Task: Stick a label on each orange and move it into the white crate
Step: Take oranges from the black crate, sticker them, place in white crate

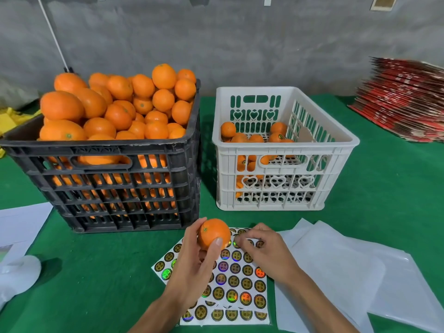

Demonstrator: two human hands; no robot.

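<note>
The task looks early. The black crate (101, 150) is heaped above its rim with unlabelled oranges, while the white crate (283, 150) holds only a thin layer on its floor, at least one showing a round sticker. So most of the fruit is still to be labelled and moved.

The left hand (192, 265) grips one orange (213, 233) with thumb and fingers curled round it, held just above the far end of the sticker sheet (230, 284). The right hand (262, 248) rests on the sheet beside the orange with fingertips bunched together, seemingly picking at a label; whether one is lifted cannot be told.

The white crate stands just beyond the hands, its near wall high, so the orange must likely rise over the rim before going in. The green worktop (96, 272) shows open cloth between the sheet and both crates. Spent white backing sheets (348, 265) lie to the right.
</note>
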